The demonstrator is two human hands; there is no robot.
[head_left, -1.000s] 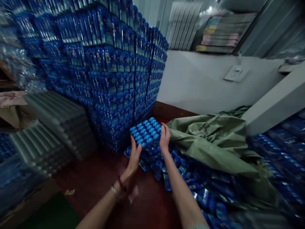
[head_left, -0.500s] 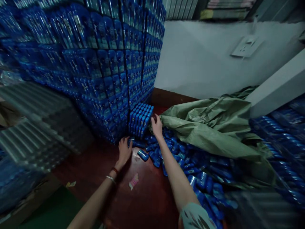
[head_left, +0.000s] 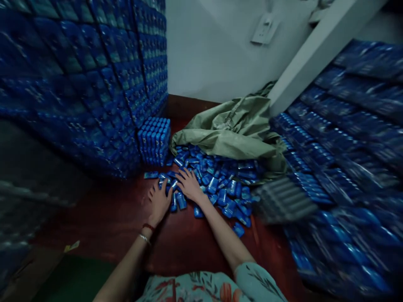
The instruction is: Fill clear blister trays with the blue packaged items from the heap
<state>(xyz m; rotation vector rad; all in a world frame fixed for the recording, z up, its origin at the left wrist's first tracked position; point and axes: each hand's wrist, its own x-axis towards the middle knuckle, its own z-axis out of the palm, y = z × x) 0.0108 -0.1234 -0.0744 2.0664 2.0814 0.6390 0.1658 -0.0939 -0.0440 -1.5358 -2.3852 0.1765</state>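
Observation:
Many loose blue bottles point(head_left: 213, 184) lie in a pile on the dark red floor point(head_left: 176, 241), spilling from under a green cloth sack point(head_left: 226, 134). My left hand point(head_left: 160, 201) rests at the pile's left edge, fingers spread over a few bottles. Beside it, my right hand point(head_left: 189, 185) lies palm down on the bottles with its fingers apart. Neither hand is closed around a bottle. Just beyond them, a neat block of upright blue bottles point(head_left: 153, 140) stands against the tall stack.
Tall stacks of wrapped blue bottles point(head_left: 110, 92) rise on the left, with more packs point(head_left: 346, 155) on the right. Grey ribbed trays point(head_left: 285, 200) sit right of the pile. Behind are a white wall point(head_left: 214, 54) and a slanting white post point(head_left: 317, 50).
The view has shifted right and down. My right hand has left the sack's edge by the block and come down onto the loose bottles near my left hand. Bottles now lie closer around both hands.

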